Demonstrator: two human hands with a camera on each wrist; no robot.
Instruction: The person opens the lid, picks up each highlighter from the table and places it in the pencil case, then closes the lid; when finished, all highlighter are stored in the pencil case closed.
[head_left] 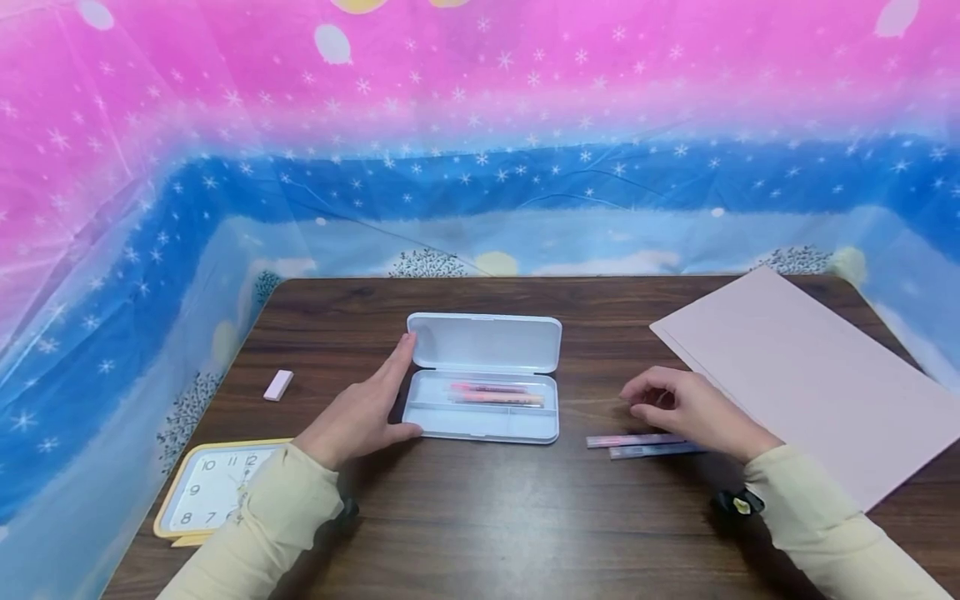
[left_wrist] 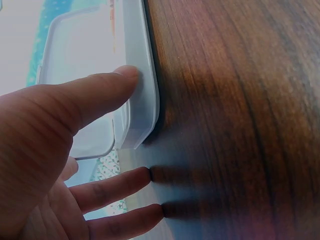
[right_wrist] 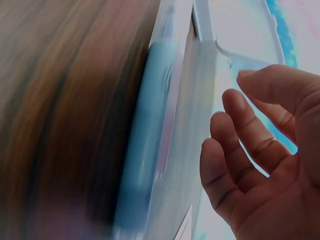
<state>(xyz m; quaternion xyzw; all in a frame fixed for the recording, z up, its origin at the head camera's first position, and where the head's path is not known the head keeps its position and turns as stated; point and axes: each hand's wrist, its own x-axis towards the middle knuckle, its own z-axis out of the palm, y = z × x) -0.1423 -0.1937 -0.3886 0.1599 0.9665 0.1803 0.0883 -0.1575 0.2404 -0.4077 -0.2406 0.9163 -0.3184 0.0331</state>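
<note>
Your pencil case (head_left: 480, 437) lay open around the middle of the worktop (head_left: 495, 517), its lid (head_left: 483, 343) tipped back toward the far edge. Your left hand (head_left: 363, 408) had its fingers apart, thumb against the case's near left corner and a fingertip at the lid's left edge, clamped on nothing; too hard a push there could have slid the case right and jolted the pens inside (head_left: 495, 397). Your right hand (head_left: 686, 408) was loosely curled, thumb and fingers apart, empty, by two loose pens (head_left: 652, 451) between the case and the pale pink board (head_left: 810, 383) toward the right edge. The right wrist view was blurred, so how near your fingertips came to them was hard to judge. Since they lay side by side, a pinch on one might have rolled the other toward the near edge. Your left sleeve (head_left: 262, 517) overlapped the clock (head_left: 202, 483) at the left edge; a careless elbow could have shoved it off.
</note>
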